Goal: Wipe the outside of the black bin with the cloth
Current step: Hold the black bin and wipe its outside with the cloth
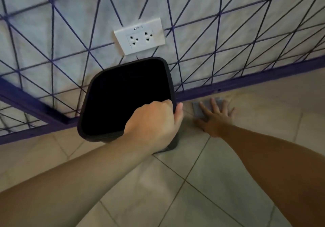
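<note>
In the head view the black bin [123, 100] stands at frame centre against the wall. The left hand [154, 121] grips its near right rim, fingers curled over it. Right of it, the right hand [215, 114] lies flat, fingers spread, on the grey cloth [197, 110] on the tiled floor [202, 182]. Above the bin, a white socket plate [139, 36] bears small blurred lettering, perhaps "APP 2".

The bin [123, 96] gripped by the left hand [154, 121] is black, and the cloth [199, 110] under the right hand [215, 118] is grey. Beyond both hands, the pale grey wall [79, 24] carries a purple triangular line pattern around a white socket [139, 36], and the floor tiles [202, 182] beneath the hands are beige.
</note>
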A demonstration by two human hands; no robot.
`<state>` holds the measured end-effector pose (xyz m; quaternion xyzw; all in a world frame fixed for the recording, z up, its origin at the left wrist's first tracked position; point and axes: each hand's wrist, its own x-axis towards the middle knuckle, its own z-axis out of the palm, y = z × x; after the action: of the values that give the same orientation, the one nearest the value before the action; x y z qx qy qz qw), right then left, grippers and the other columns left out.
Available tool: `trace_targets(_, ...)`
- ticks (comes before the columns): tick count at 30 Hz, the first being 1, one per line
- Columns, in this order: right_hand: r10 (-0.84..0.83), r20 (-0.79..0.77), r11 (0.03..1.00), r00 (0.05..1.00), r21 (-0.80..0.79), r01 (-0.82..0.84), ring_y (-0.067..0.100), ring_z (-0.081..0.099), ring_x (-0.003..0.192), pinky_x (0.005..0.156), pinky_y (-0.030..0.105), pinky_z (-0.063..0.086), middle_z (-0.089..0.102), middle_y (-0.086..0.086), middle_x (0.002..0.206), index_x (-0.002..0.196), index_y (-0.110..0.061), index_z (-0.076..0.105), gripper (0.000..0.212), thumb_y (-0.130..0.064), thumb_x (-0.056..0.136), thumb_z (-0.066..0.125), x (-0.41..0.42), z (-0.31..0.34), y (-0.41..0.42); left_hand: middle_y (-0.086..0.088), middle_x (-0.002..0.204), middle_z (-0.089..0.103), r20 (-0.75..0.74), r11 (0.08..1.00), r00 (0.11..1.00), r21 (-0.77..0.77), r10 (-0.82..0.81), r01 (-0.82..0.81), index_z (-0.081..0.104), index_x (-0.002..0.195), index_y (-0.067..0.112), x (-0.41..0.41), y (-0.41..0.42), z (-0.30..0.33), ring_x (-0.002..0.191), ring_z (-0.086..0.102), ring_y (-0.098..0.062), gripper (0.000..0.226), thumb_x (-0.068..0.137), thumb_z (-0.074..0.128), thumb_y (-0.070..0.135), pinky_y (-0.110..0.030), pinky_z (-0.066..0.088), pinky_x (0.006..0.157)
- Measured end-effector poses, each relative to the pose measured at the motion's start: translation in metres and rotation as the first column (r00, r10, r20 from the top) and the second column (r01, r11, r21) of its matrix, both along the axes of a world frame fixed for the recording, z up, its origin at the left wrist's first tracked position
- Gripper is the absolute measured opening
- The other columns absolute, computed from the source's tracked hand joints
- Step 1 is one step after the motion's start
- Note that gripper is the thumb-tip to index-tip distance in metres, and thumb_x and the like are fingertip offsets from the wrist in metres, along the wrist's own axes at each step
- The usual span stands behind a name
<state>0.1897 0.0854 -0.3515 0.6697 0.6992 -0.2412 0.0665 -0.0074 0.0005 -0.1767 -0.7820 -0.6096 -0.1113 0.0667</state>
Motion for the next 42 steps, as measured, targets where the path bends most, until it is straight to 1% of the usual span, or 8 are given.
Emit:
trace_targets(4,0.024,0.004,1.000,1.000,-0.004,-0.024,0.049,-0.029,0.166,0.132,0.073,-0.007,-0.028,0.002,0.183,0.172,-0.044,-0.018,0.078,-0.070,0.110,0.021,-0.006,-0.014,0.000,0.010,0.044,0.035,0.026,1.000,0.999,0.013,-0.027,0.027,0.028,0.061,0.031,-0.001,-0.003,-0.001,0.035,0.040,-0.006,0.045,0.096,0.016,0.056,-0.023,0.027,0.034)
trace_targets(14,-0.209,-0.412,0.957,0.887,0.102,0.273,0.036,0.021,0.170,0.137,0.036,0.014,0.034,0.019,0.178,0.167,-0.006,0.042,0.050,-0.017,0.119,0.034,-0.007,0.000,-0.022,0.009,0.050,0.036,0.018,0.997,0.999,-0.066,-0.045,0.046,0.025,0.062,0.030,-0.002,-0.004,0.006,0.041,0.040,-0.013,0.043,0.096,0.015,0.055,-0.029,0.032,0.041)
trace_targets(17,-0.426,-0.651,0.851,0.629,-0.052,0.522,0.041,0.059,0.139,0.100,0.026,0.051,0.064,0.025,0.142,0.148,0.000,0.062,0.042,-0.018,0.118,0.038,-0.029,0.015,-0.048,0.006,0.054,0.043,0.026,0.981,0.997,-0.178,-0.076,0.079,0.030,0.066,0.029,-0.008,-0.013,0.013,0.051,0.054,-0.022,0.045,0.097,0.014,0.058,-0.035,0.044,0.050)
trace_targets(19,-0.546,-0.735,0.756,0.402,-0.225,0.615,0.030,0.069,0.097,0.057,0.015,0.047,0.071,0.014,0.113,0.139,-0.012,0.067,0.040,-0.028,0.119,0.036,-0.049,0.030,-0.070,0.005,0.055,0.044,0.033,0.964,0.992,-0.237,-0.120,0.124,0.031,0.066,0.029,-0.015,-0.022,0.019,0.054,0.055,-0.024,0.046,0.096,0.015,0.060,-0.038,0.046,0.052)
trace_targets(21,-0.633,-0.748,0.674,0.198,-0.407,0.616,0.016,0.062,0.073,0.045,0.011,0.044,0.068,0.004,0.092,0.126,-0.021,0.067,0.035,-0.035,0.119,0.036,-0.066,0.038,-0.094,0.004,0.056,0.045,0.034,0.951,0.987,-0.262,-0.160,0.163,0.033,0.066,0.028,-0.022,-0.030,0.023,0.056,0.055,-0.023,0.047,0.098,0.020,0.058,-0.039,0.046,0.055)
trace_targets(28,-0.699,-0.678,0.581,-0.228,-0.724,0.372,0.021,0.063,0.107,0.080,0.014,0.057,0.057,0.014,0.134,0.159,-0.001,0.049,0.054,-0.034,0.121,0.030,-0.125,0.057,-0.157,0.004,0.052,0.037,-0.006,0.920,0.965,-0.304,-0.261,0.247,0.029,0.063,0.027,-0.031,-0.050,0.032,0.045,0.035,-0.015,0.044,0.097,0.021,0.054,-0.038,0.032,0.051)
trace_targets(31,-0.652,-0.597,0.534,-0.468,-0.799,0.276,0.032,0.056,0.150,0.110,0.028,0.055,0.051,0.017,0.167,0.171,-0.008,0.035,0.060,-0.040,0.120,0.029,-0.140,0.069,-0.152,0.004,0.051,0.037,0.007,0.924,0.968,-0.298,-0.251,0.241,0.028,0.062,0.027,-0.030,-0.052,0.031,0.044,0.035,-0.015,0.044,0.100,0.028,0.050,-0.037,0.029,0.051)
trace_targets(42,-0.591,-0.596,0.505,-0.544,-0.799,0.326,0.033,0.052,0.154,0.119,0.039,0.049,0.052,0.016,0.167,0.171,-0.014,0.037,0.057,-0.039,0.120,0.032,-0.150,0.060,-0.141,0.004,0.049,0.038,0.028,0.931,0.971,-0.280,-0.236,0.234,0.032,0.060,0.026,-0.029,-0.049,0.029,0.042,0.037,-0.015,0.048,0.099,0.028,0.053,-0.034,0.022,0.046)
